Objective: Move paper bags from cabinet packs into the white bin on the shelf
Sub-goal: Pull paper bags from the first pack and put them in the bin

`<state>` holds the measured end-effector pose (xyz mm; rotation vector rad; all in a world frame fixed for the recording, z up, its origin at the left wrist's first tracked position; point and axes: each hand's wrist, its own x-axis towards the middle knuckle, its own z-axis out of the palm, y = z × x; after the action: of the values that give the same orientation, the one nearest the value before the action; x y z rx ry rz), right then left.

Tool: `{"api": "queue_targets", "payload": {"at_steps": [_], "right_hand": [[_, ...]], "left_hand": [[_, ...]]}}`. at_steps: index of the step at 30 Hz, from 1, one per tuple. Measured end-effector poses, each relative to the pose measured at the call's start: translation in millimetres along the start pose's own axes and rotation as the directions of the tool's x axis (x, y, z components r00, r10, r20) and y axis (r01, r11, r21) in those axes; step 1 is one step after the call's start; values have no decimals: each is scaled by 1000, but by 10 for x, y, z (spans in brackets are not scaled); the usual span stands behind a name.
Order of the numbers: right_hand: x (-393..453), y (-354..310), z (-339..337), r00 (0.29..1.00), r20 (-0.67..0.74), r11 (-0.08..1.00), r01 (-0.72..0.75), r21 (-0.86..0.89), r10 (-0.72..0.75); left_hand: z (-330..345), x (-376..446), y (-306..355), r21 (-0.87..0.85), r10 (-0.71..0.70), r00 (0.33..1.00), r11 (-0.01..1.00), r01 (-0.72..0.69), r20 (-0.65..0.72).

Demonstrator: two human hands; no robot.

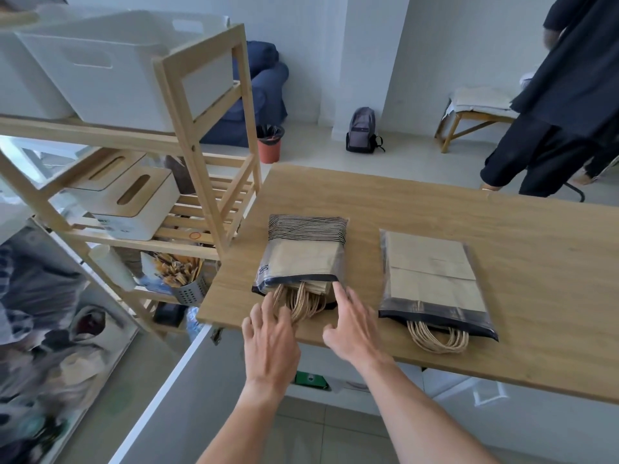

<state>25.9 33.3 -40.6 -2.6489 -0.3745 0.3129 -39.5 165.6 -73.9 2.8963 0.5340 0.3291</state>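
Two plastic packs of brown paper bags lie on the wooden table (469,209). The left pack (303,259) has its open mouth toward me, with twine handles spilling out. My left hand (271,339) has spread fingers that touch those handles. My right hand (351,321) is open, its index finger at the pack's mouth by the right edge. The right pack (432,276) lies untouched, its handles sticking out at the near end. The white bin (110,65) stands on the top level of the wooden shelf (201,135) at the upper left.
Two white boxes with slotted wooden lids (134,202) sit on the shelf's middle level, a metal cup of sticks (187,283) below. A person in dark clothes (556,105) stands beyond the table at right. A red bin (269,144), backpack (361,130) and stool (475,112) are on the floor.
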Motion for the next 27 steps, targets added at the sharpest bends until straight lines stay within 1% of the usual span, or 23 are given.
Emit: {"api": "queue_targets", "payload": {"at_steps": [2, 3, 4, 6, 8, 10, 12, 13, 14, 15, 17, 18, 20, 21, 24, 27], "right_hand": [[-14, -25, -18, 1000, 6, 998, -16, 65, 15], [-16, -29, -22, 1000, 8, 996, -27, 87, 26], [-26, -36, -34, 999, 12, 995, -34, 95, 33], [-48, -43, -55, 999, 37, 995, -42, 87, 39], [-58, -49, -86, 996, 70, 995, -60, 79, 55], [-75, -68, -103, 997, 57, 992, -63, 106, 57], [-124, -113, -88, 996, 6, 971, -92, 220, 93], [-155, -142, -67, 988, -12, 937, -141, 321, 153], [-183, -176, -48, 971, -10, 873, -209, 442, 237], [-199, -203, -20, 943, 26, 779, -289, 556, 330], [-242, -237, 40, 869, 176, 553, -438, 709, 462], [-261, -235, 85, 841, 250, 455, -482, 749, 479], [-331, -253, 143, 812, 374, 325, -538, 778, 449], [-359, -244, 199, 808, 415, 290, -551, 782, 418], [-437, -95, 419, 803, 465, 249, -570, 783, 373], [-683, -234, 368, 788, 514, 264, -604, 752, 339]], "left_hand": [[0, -87, 111, -56, 10, 1000, 998, -9, 26], [29, -164, 127, -65, 27, 998, 998, -23, 60], [57, -251, 100, -53, 39, 994, 998, -34, 97], [106, -412, -80, -40, 8, 987, 999, -1, 158], [122, -529, -256, -67, -23, 988, 997, 34, 155], [53, -617, -265, -141, -7, 991, 990, 26, 132], [-42, -678, -132, -239, 45, 992, 971, -16, 115], [-83, -712, -58, -291, 56, 994, 956, -25, 99], [-104, -759, 2, -315, 63, 994, 948, -31, 91], [-104, -812, 39, -319, 67, 994, 947, -35, 89], [-70, -947, 45, -322, 63, 992, 946, -26, 105], [-46, -1026, 32, -312, 61, 992, 950, -24, 112], [-16, -1194, -23, -298, 62, 991, 954, -23, 122], [-18, -1271, -63, -304, 68, 990, 952, -26, 127], [-32, -1484, -232, -302, 140, 975, 950, -84, 170], [-79, -1685, -380, -297, 265, 947, 933, -204, 182]]}}
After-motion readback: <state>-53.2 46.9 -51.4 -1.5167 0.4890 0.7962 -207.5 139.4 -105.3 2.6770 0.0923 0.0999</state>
